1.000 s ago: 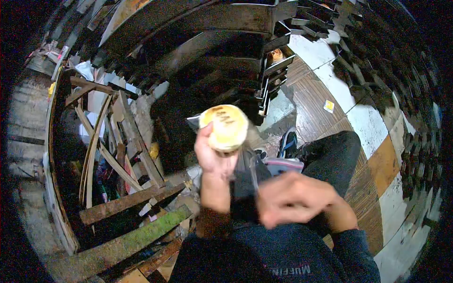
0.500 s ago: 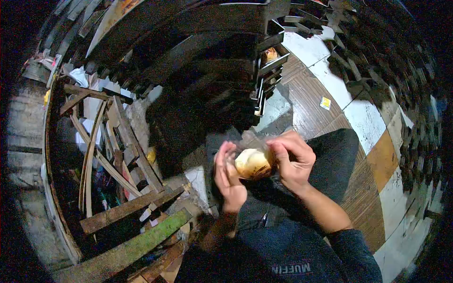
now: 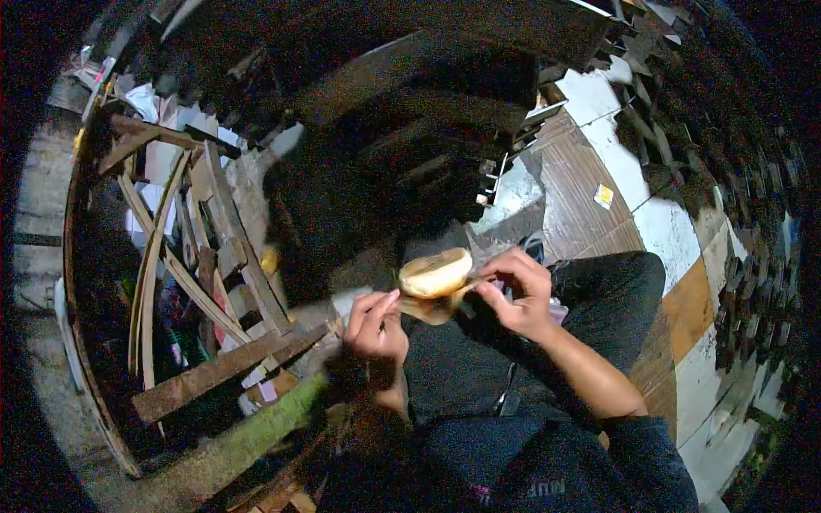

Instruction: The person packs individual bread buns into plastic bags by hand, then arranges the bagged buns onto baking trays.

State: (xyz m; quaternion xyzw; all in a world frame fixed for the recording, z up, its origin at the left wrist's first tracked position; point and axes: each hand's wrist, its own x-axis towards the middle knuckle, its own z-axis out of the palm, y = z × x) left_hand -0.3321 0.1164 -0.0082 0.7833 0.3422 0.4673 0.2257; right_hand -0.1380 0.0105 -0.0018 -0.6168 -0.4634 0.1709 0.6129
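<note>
The bun [image 3: 434, 275] has moved away from the shirt [image 3: 505, 462] marked "MUF", 2 hands [image 3: 376, 329] [image 3: 523, 301] pinching its clear wrapper [image 3: 428, 313].

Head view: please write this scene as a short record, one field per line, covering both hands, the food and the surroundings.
Food: round bread-like piece, pale side, darker top
Cover: see-through wrapping, apparently, below the food
Left hand: fingertips pinched at the wrapping's left edge
Right hand: fingertips pinched at its right
Floor: yellow-and-white square on wood-patterned tile
Person's left: loose wooden boards
</note>
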